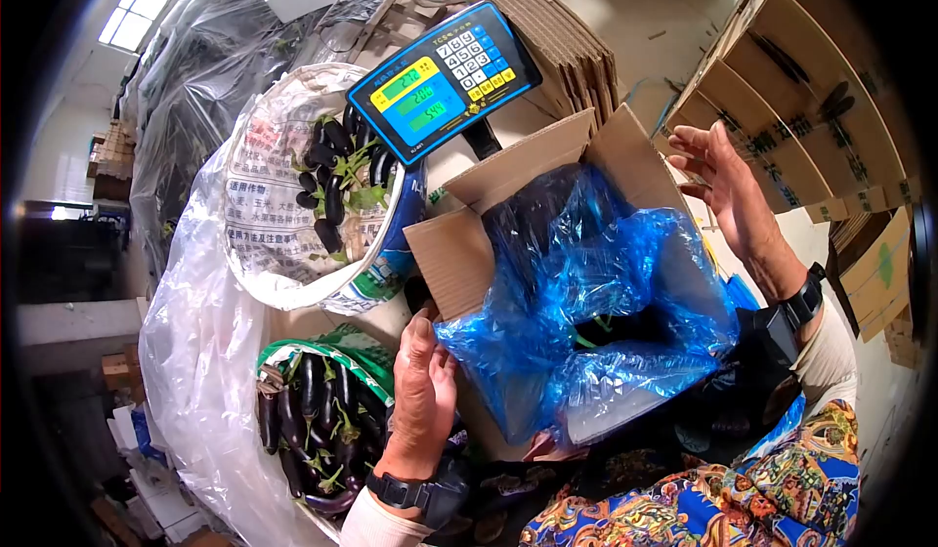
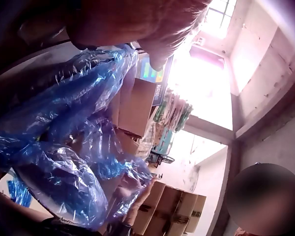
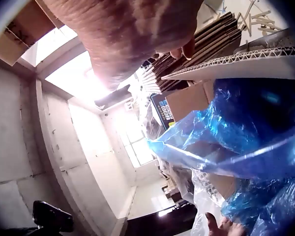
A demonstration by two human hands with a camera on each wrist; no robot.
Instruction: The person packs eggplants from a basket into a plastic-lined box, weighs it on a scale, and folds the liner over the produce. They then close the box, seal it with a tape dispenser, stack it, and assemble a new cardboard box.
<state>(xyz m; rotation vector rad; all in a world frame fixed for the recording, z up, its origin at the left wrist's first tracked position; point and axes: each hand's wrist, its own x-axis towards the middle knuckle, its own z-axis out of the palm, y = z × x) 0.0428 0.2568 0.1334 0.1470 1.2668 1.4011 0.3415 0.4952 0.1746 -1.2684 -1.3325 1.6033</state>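
Note:
An upright cardboard box point(image 1: 449, 264) with raised flaps stands in front of the person, lined with a blue plastic bag point(image 1: 606, 264). The bag's edges spread over the near side, and dark eggplants point(image 1: 625, 330) with a green stem show through its opening. My left hand point(image 1: 425, 396) is at the box's left side, fingers extended, right by the bag's left edge. To the right of the box my right hand point(image 1: 728, 190) is raised beside a flap, its fingers loosely bent with nothing in them. The right wrist view shows that hand point(image 3: 137, 39) above the bag's edge.
Behind the box stands a scale display point(image 1: 445, 83) with lit numbers. At left are a lined basket point(image 1: 283, 254) of eggplants and a green-edged bag of eggplants point(image 1: 327, 410). Flattened cardboard point(image 1: 547, 29) is stacked behind; more boxes point(image 1: 801, 88) stand right.

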